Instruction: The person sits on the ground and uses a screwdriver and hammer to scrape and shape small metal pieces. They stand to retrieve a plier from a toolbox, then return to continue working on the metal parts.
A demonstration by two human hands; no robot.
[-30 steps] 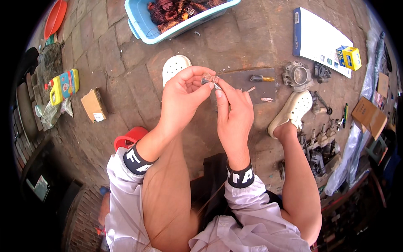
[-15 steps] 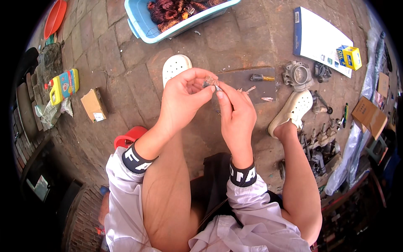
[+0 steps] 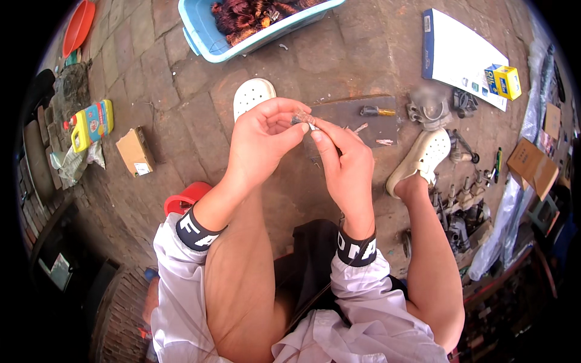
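Note:
Above the ground in front of me, my left hand (image 3: 261,142) is closed in a pinch around a small dark cylindrical piece (image 3: 299,119) with a brownish, frayed-looking wrap. My right hand (image 3: 346,157) meets it from the other side, thumb and forefinger pinched at a tiny pale bit on the piece's end. Fingers hide much of the piece, so its exact kind is unclear. Beyond the right hand lies a dark flat slab (image 3: 339,109). On it rest a short black-and-amber cylindrical object (image 3: 377,111) and pinkish scraps (image 3: 384,142).
A blue tub (image 3: 266,39) of reddish-brown copper wire coils stands at the far side. Metal machine parts (image 3: 463,221) lie on the right, near a yellow-and-blue box (image 3: 503,82). A cardboard box (image 3: 135,151) and a yellow jug (image 3: 92,124) are on the left.
My right hand has shifted slightly right and toward me, its wrist turning a little. The left hand stays nearly in place, and both remain at the small piece.

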